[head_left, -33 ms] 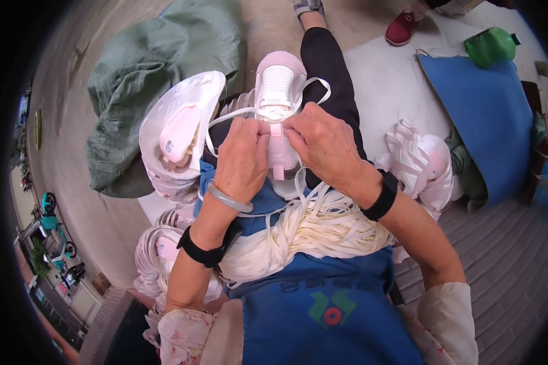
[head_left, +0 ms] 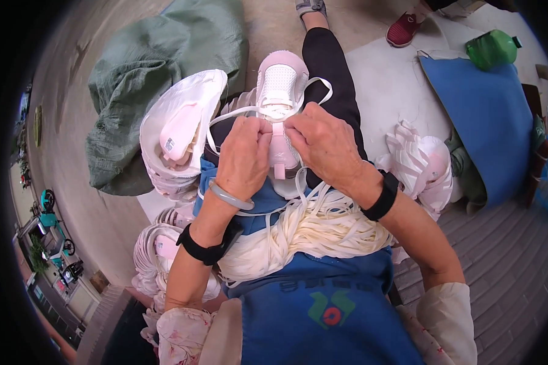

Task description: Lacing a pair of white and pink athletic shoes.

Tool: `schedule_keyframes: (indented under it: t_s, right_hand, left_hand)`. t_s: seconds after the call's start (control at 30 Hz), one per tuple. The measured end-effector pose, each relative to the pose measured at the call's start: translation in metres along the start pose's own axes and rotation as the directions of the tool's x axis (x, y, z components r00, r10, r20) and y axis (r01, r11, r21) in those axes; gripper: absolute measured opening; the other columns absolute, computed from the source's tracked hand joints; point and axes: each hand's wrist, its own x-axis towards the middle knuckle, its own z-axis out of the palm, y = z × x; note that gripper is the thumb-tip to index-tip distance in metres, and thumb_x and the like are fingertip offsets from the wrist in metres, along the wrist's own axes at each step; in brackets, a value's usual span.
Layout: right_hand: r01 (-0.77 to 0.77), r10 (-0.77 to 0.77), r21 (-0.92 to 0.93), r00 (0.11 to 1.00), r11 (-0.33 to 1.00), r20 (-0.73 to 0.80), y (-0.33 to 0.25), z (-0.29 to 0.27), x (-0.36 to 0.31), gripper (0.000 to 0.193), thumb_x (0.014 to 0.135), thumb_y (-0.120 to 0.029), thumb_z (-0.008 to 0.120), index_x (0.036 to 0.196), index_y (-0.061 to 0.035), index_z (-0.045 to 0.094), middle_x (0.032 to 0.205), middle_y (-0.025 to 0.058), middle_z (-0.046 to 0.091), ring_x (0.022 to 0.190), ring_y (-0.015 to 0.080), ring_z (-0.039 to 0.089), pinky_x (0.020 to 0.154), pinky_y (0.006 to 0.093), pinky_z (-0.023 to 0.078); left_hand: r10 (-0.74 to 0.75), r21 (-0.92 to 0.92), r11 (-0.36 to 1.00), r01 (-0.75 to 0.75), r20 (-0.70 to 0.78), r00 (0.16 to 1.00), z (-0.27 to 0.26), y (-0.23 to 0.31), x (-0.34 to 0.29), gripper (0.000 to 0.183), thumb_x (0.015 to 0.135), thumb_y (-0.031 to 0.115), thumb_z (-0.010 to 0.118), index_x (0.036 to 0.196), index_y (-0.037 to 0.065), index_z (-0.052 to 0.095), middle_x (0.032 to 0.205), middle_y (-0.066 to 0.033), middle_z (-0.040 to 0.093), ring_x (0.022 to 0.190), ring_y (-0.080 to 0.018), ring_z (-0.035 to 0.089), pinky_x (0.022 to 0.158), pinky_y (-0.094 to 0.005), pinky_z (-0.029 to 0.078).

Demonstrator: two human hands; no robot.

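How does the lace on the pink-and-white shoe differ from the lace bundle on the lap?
The shoe lace arcs out to both sides of the pink-and-white shoe; the lace bundle is a thick heap of many strands.
The shoe lace looks white; the lace bundle looks creamier.
The shoe lace runs close to the hands; the lace bundle lies nearer the body.
Both are pale, narrow and flat.

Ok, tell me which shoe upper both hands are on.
The pink-and-white upper between the left hand and right hand; the other uppers are bundled either side.
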Motion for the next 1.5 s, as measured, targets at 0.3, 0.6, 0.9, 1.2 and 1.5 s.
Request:
schedule_keyframes:
  t_s: [0.3,0.6,0.9,1.2,1.5]
  right_hand:
    - [-0.05,0.049,0.026,0.998,0.998,0.046,0.002,-0.003,0.001,0.011,0.081,-0.016,0.064,0.088,-0.0074,0.067,0.087,0.0104,0.059,0.071,0.032,0.062,0.062,0.0415,0.05]
    - [-0.089,0.085,0.071,0.995,0.994,0.055,0.004,-0.001,0.009,0.009,0.08,-0.014,0.064,0.085,-0.0067,0.066,0.084,0.0106,0.058,0.073,0.0313,0.062,0.065,0.041,0.049]
    - [-0.03,0.029,0.018,0.999,0.999,0.037,0.002,-0.001,0.004,0.009,0.08,-0.013,0.064,0.086,-0.0067,0.065,0.082,0.0108,0.057,0.073,0.0312,0.061,0.063,0.0412,0.049]
    - [-0.099,0.095,0.09,0.994,0.991,0.048,-0.001,-0.003,0.009,0.009,0.08,-0.013,0.063,0.084,-0.0059,0.064,0.081,0.0121,0.057,0.074,0.0323,0.061,0.064,0.0413,0.048]
    - [-0.124,0.118,0.079,0.99,0.989,0.078,0.001,-0.004,0.01,0.01,0.079,-0.012,0.066,0.085,-0.0035,0.066,0.075,0.0121,0.056,0.067,0.0288,0.058,0.061,0.0376,0.045]
  left_hand:
    - [0.045,0.068,0.997,-0.047,0.033,0.998,-0.009,0.006,0.002,0.009,0.084,0.003,0.056,0.092,0.001,0.054,0.085,-0.0151,0.052,0.075,-0.0325,0.055,0.067,-0.0397,0.045]
    - [-0.024,-0.13,0.991,0.024,0.002,1.0,0.007,-0.005,0.0,0.009,0.085,0.003,0.054,0.093,0.001,0.051,0.088,-0.0166,0.05,0.079,-0.0345,0.054,0.072,-0.0384,0.044]
    - [-0.046,-0.152,0.987,0.052,0.04,0.998,0.005,-0.004,0.003,0.009,0.081,-0.001,0.055,0.09,0.001,0.052,0.086,-0.0151,0.051,0.077,-0.0328,0.053,0.07,-0.0377,0.044]
    - [-0.147,-0.328,0.926,0.184,0.136,0.98,-0.004,-0.01,0.007,0.005,0.085,0.001,0.055,0.09,0.001,0.054,0.082,-0.0032,0.048,0.07,-0.0104,0.045,0.065,-0.0243,0.041]
    - [-0.142,-0.311,0.935,0.171,0.116,0.983,-0.002,-0.008,0.006,0.008,0.084,0.0,0.058,0.092,0.0,0.058,0.082,-0.0033,0.05,0.07,-0.0105,0.048,0.063,-0.024,0.042]
